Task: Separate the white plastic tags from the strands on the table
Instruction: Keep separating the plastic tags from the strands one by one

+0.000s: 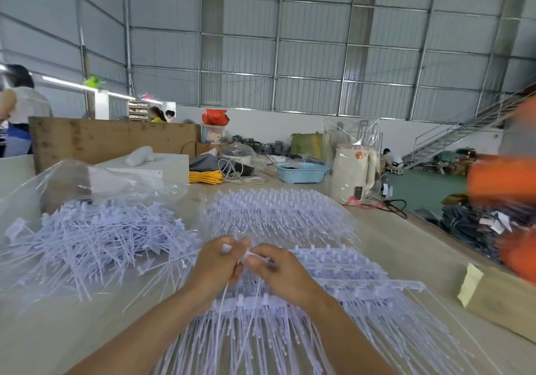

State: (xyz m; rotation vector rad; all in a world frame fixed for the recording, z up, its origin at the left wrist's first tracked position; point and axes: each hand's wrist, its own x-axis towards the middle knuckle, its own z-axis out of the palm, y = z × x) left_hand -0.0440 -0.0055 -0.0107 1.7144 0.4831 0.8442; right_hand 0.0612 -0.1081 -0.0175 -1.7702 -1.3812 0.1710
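Connected strips of white plastic tags (342, 270) with long thin strands lie on the table in front of me, and the strands fan toward the near edge. My left hand (216, 264) pinches a small white tag between thumb and fingers. Close beside it, my right hand (278, 270) pinches another white tag piece, both held just above the strips. A loose heap of separated tags (98, 238) lies on clear plastic to the left. A second batch of connected tags (278, 212) sits farther back.
A crumpled clear plastic bag (72, 180) holds the heap at left. Behind stand a white kettle (352, 171), a blue basket (301, 171), a yellow cord coil (204, 176) and a white box (150, 165). A brown paper packet (493, 296) lies right. A blurred person in orange (510, 177) is at the right edge.
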